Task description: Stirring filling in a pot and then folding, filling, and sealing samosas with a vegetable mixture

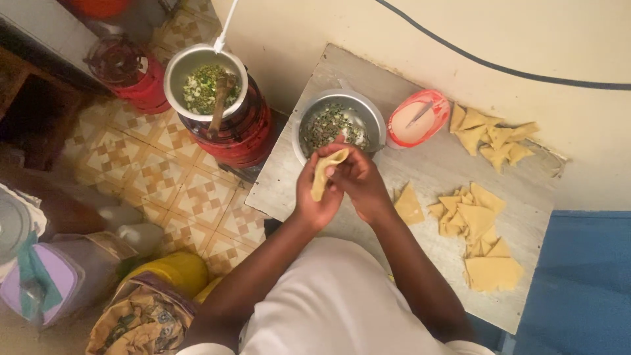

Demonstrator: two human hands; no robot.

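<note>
My left hand (314, 197) holds a yellow pastry sheet folded into a cone (324, 172) above the near edge of a grey board (420, 164). My right hand (360, 179) pinches the cone's upper edge from the right. Just beyond the hands stands a metal bowl (338, 121) with dark green chopped filling. A red bowl (419, 118) with pale paste and a utensil in it sits to its right. Loose triangular pastry sheets (476, 227) lie at the right of the board, and one single sheet (408, 206) lies beside my right wrist.
Folded filled triangles (493, 135) are piled at the board's far right. A pot of chopped greens with a wooden spoon (205, 84) sits on a red stove (243, 131) on the tiled floor. Containers and a yellow bucket (164, 273) crowd the lower left. A blue surface (585, 276) lies right.
</note>
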